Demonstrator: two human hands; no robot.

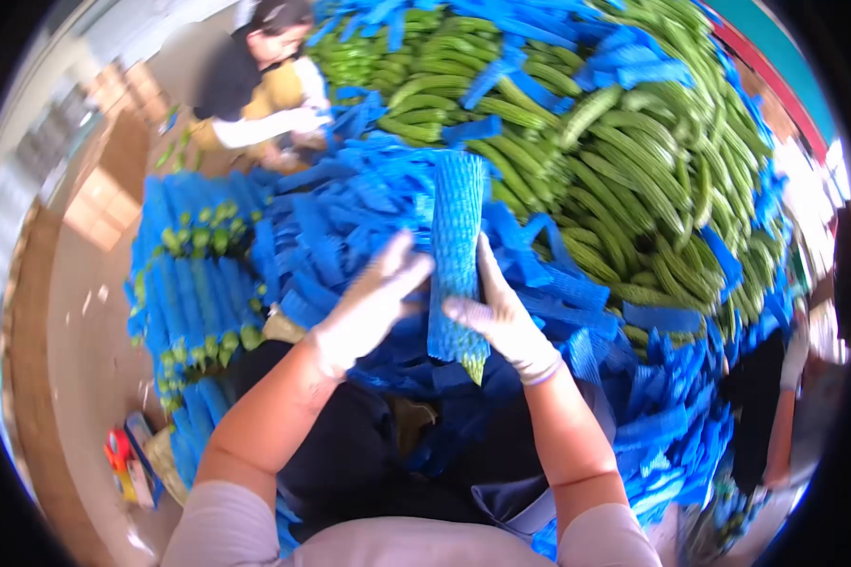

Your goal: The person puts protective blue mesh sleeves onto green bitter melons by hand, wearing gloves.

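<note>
A long green gourd in a blue foam net sleeve (456, 255) stands nearly upright in front of me. Its pointed green tip (476, 369) pokes out at the lower end. My right hand (503, 321), in a white glove, grips the sleeved gourd from the right, its thumb across the front and fingers along the far side. Just left of the sleeve is my gloved left hand (373, 298), slightly blurred, fingers spread and apart from the gourd as far as I can tell. Loose blue foam sleeves (340, 217) lie heaped beneath and behind both hands.
Bare ridged green gourds (624, 170) are piled high at the back right. Sleeved gourds (199, 302) lie stacked in rows on my left. Another person (255, 85) sits at the far left; a gloved arm (790, 378) shows at right. Cardboard boxes (113, 189) stand on the floor.
</note>
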